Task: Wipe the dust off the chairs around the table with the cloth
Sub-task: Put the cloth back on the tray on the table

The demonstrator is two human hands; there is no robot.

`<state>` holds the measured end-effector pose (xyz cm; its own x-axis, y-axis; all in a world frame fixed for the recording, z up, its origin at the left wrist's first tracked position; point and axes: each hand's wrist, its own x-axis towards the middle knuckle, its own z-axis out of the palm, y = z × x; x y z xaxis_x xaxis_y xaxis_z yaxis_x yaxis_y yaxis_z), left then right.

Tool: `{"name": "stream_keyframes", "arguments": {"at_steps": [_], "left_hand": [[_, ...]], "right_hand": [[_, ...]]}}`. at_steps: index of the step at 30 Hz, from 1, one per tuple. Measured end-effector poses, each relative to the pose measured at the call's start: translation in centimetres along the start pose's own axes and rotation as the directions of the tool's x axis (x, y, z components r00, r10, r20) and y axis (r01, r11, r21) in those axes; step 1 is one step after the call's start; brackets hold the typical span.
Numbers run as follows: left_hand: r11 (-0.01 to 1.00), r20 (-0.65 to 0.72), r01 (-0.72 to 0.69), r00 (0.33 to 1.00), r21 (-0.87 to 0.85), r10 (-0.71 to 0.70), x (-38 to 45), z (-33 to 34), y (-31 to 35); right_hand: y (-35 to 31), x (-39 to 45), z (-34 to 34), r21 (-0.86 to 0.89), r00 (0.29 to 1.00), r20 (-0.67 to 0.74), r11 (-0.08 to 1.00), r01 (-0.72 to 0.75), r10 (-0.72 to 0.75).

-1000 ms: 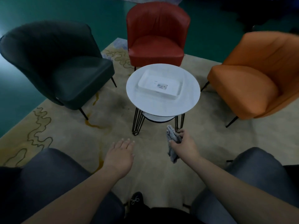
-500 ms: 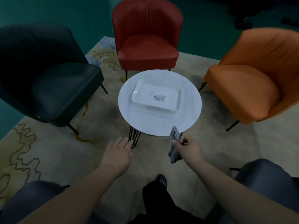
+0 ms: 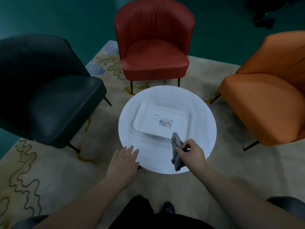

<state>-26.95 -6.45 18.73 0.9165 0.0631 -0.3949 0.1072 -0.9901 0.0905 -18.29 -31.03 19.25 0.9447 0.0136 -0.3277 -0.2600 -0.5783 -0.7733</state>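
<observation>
- 1 grey cloth (image 3: 177,152): bunched, hanging over the near right part of the table top, pinched in the right hand (image 3: 191,153), fingers curled round it.
- Left hand (image 3: 124,160): flat, fingers straight and together, holding nothing, fingertips over the table's near left edge; contact unclear.
- 1 round white table (image 3: 204,123), with 1 white rectangular tray (image 3: 146,119) in its middle, a small label inside.
- 3 chairs around it: dark chair (image 3: 49,103) left, red chair (image 3: 154,52) far side, orange chair (image 3: 267,100) right. Cloth touches none.
- All on 1 beige patterned rug (image 3: 49,171); 1 black shoe (image 3: 168,208) at the bottom.
</observation>
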Motion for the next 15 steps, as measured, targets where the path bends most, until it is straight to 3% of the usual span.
{"name": "stream_keyframes", "arguments": {"at_steps": [15], "left_hand": [[0.967, 0.105, -0.229, 0.970, 0.111, 0.217, 21.0, -4.4, -4.7]], "right_hand": [[-4.5, 11.5, 1.6, 0.052, 0.971, -0.147, 0.981, -0.185, 0.190]]}}
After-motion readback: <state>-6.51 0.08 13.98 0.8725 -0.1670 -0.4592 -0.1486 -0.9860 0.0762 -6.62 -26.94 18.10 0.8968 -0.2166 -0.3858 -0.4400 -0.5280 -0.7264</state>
